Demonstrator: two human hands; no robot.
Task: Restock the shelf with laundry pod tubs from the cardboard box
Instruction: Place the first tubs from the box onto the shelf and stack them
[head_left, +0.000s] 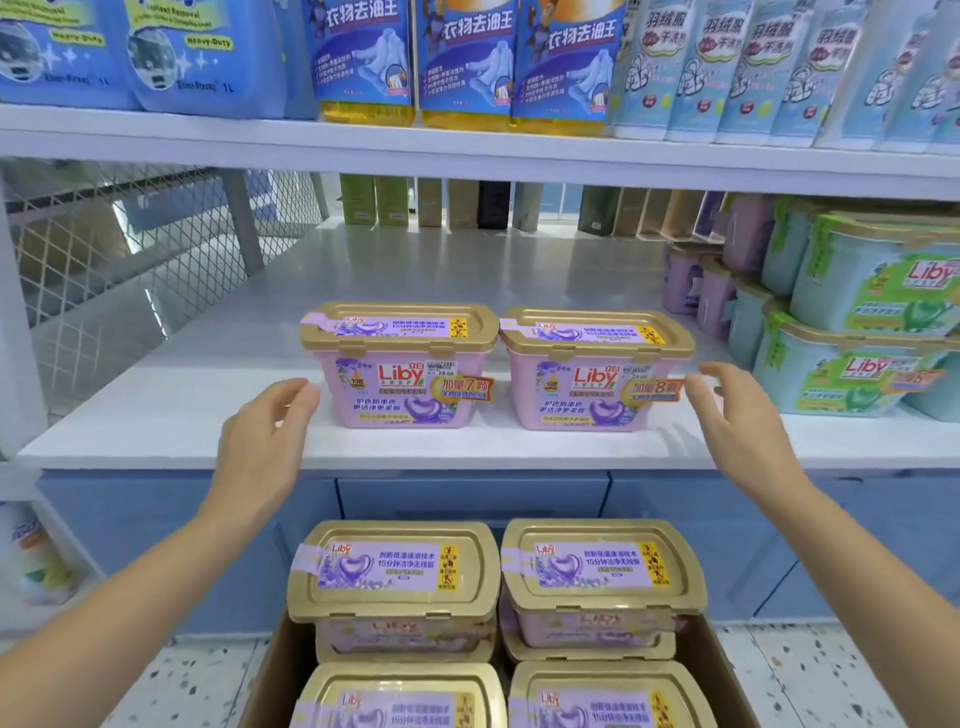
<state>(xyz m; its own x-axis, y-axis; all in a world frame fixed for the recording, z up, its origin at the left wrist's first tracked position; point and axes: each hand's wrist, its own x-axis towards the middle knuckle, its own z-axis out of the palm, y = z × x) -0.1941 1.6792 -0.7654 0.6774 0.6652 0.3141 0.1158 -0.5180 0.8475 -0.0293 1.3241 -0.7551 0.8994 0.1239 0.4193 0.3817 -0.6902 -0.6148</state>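
Two pink pod tubs on the shelf (208, 405), the left tub (400, 384) and the right tub (592, 389), upright, gold lids on, labels facing out, side by side and all but touching near the front edge. The left hand (265, 431) sits just beside the left tub's outer wall and the right hand (737, 415) just beside the right tub's. Both have fingers spread and relaxed and grip nothing (whether the fingertips brush the plastic, I cannot tell). So the pair lies squarely between the two hands. My read: this is the squaring-up of the pair. To do it well, press in evenly from both sides, low on the bodies rather than at the lids, and keep the fronts level, clear of the green-labelled tubs (857, 374) stacked to the right. Below, the cardboard box (270, 675) has more pink tubs (395, 566) stacked in it, so plenty remains.
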